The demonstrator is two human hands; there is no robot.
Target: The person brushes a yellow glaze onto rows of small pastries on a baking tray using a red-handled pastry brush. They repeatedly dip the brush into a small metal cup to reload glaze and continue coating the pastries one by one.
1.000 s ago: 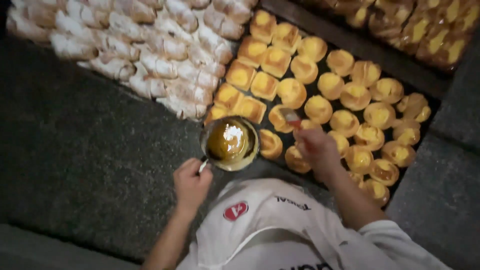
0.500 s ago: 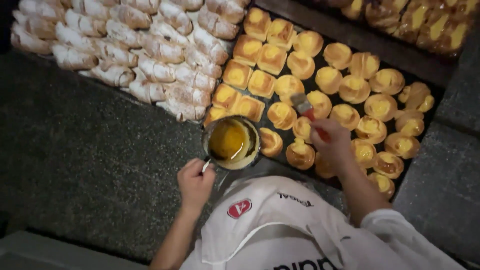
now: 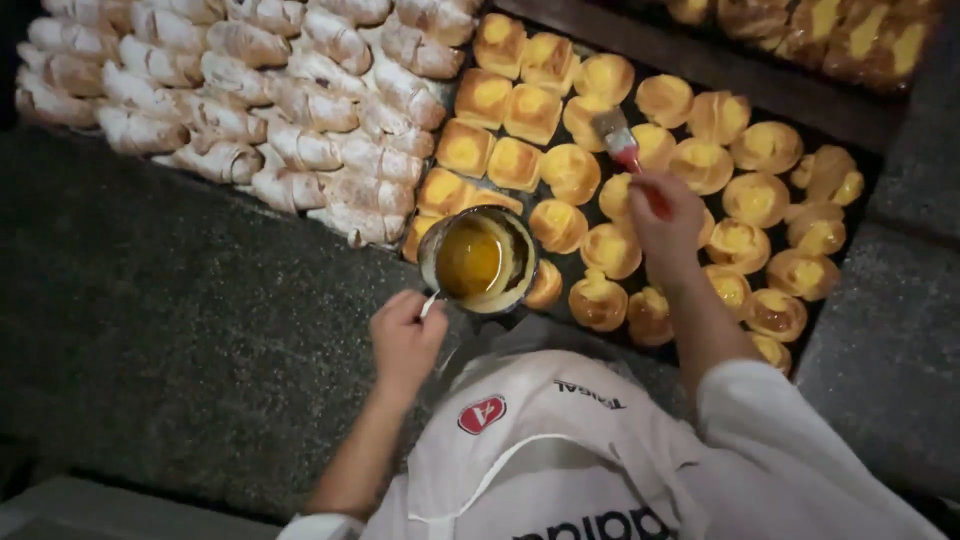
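My left hand (image 3: 405, 338) grips the handle of a small metal pot (image 3: 482, 262) filled with amber glaze, held over the near edge of a dark tray (image 3: 700, 55). My right hand (image 3: 667, 222) holds a pastry brush (image 3: 622, 140) with a red handle, its pale bristles pointing away over a round golden bun (image 3: 601, 77). Several round and square custard-topped pastries (image 3: 570, 170) cover the tray.
Several sugar-dusted rolled pastries (image 3: 290, 100) lie in rows to the left of the tray. A second batch of golden pastries (image 3: 830, 30) sits at the top right. Everything rests on a dark speckled stone counter (image 3: 150, 330). My white apron (image 3: 560, 450) fills the bottom.
My right hand has lifted the brush away from the pot and carried it up over the buns in the tray's middle. The pot stays in my left hand.
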